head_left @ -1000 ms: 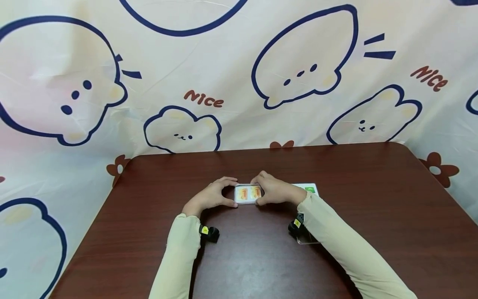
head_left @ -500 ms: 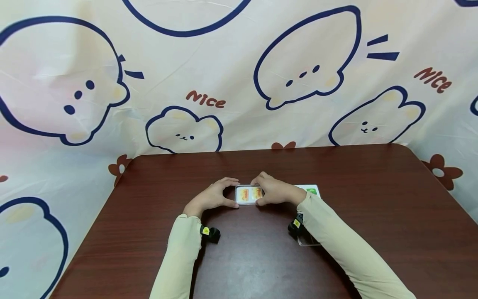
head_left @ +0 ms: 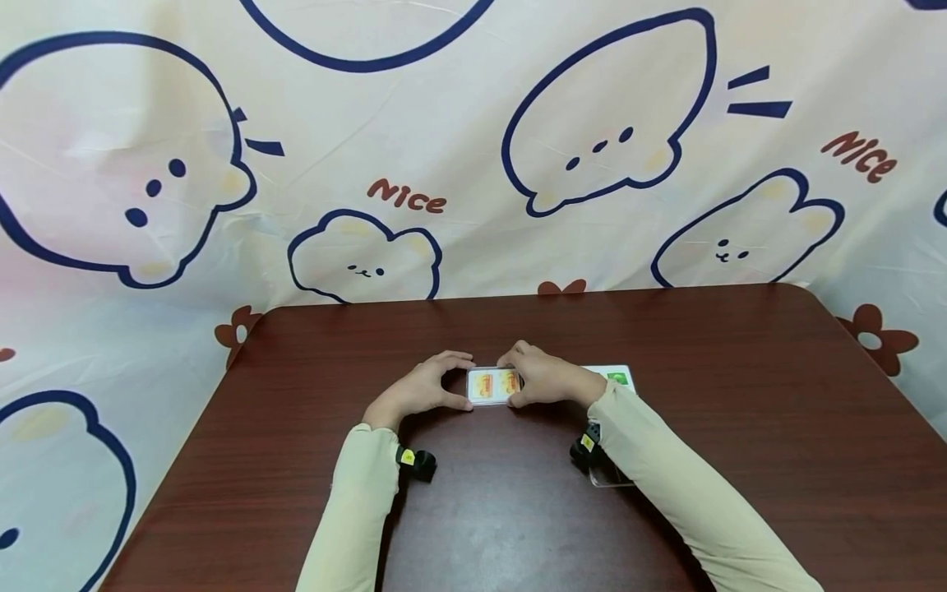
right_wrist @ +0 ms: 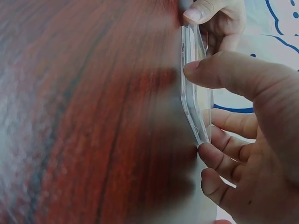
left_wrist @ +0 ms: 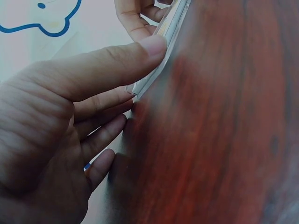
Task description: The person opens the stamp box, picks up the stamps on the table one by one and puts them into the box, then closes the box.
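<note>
A small clear plastic case [head_left: 491, 386] lies flat on the table, with two orange-and-yellow pictures on white showing through its top. The left hand [head_left: 425, 384] holds its left end, thumb at the near edge and fingers at the far edge. At the other end the right hand [head_left: 543, 376] grips the case the same way. In the left wrist view, the thumb tip presses the rim of the case [left_wrist: 174, 30]. The right wrist view shows the thumb on the near side of the layered case [right_wrist: 189, 95], with fingertips along its far side.
A white card [head_left: 617, 375] with a green picture lies behind the right wrist, partly hidden. Under the right forearm a clear plastic piece [head_left: 610, 478] shows only an edge. The brown table [head_left: 488, 510] meets a patterned cloth backdrop [head_left: 473, 148] at its far side.
</note>
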The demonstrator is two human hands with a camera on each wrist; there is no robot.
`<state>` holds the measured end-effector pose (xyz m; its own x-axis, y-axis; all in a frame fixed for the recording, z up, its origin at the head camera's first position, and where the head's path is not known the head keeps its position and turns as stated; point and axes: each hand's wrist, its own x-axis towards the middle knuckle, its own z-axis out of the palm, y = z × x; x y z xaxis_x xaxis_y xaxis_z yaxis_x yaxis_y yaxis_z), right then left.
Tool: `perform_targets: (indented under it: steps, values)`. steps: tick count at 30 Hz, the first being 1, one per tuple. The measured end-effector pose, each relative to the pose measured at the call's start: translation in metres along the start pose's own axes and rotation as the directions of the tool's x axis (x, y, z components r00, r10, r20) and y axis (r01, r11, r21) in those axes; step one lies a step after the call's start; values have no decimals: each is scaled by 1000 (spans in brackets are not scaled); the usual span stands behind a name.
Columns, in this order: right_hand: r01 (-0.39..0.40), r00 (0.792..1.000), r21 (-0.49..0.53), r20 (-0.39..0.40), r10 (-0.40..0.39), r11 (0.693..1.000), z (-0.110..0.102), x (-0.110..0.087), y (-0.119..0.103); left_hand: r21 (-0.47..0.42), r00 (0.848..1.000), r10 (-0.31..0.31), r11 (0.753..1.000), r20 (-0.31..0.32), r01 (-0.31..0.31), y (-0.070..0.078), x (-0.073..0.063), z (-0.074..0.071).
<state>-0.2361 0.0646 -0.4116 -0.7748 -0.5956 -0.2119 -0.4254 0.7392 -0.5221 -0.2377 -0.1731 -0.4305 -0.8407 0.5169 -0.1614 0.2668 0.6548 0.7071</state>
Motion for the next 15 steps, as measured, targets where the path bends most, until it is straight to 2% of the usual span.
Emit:
perform_targets:
  steps: [7,15]
  values:
    - [-20,1000,-35,-11,19,999,0,0,-2,25,1000,-2,1000,-6,2,0,1,1]
    - [-22,1000,3,-3,22,1000,-1,-2,0,32,1000,-21,999,2,21,1,1,1]
